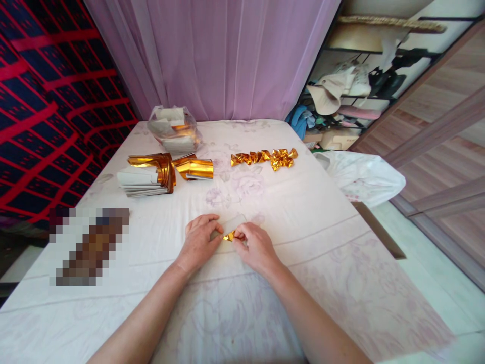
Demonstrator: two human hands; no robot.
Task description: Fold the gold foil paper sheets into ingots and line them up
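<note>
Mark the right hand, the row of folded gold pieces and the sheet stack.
Right hand [259,245], head view: back of the hand.
Row of folded gold pieces [265,155], head view: around mid-row.
Sheet stack [141,176], head view: white part.

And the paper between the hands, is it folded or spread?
Partly folded: the paper shows a gold fold by the right hand, while its pale part looks flat.

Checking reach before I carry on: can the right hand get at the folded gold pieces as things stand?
Probably yes: only tablecloth shows between the right hand and the folded gold pieces farther ahead. It appears to be pinching gold foil, though, so its grip would likely need freeing first.
</note>
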